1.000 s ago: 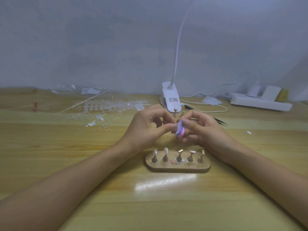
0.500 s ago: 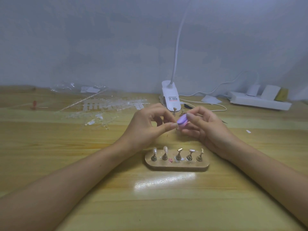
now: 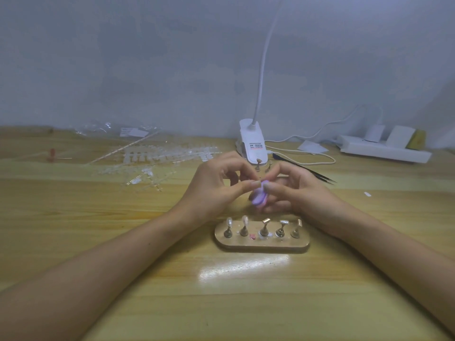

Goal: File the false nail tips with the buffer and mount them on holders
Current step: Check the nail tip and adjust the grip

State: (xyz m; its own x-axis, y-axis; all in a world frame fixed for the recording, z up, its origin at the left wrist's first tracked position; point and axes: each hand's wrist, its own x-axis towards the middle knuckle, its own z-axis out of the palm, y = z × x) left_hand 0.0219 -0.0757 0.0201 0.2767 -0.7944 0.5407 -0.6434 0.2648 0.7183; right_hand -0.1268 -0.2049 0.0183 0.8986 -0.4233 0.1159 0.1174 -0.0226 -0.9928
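The glossy wooden table carries, nearest, an oval stand of five metal holders, the two leftmost already topped with nail tips. Just beyond it the hands meet: the right hand grips a small purple buffer, and the left hand pinches against it what I judge is a false nail tip, too small to make out. It is probably feather-light, springy and slick, best held by its side edges. Farther back lie strips of clear tips, a white clip lamp and the grey wall.
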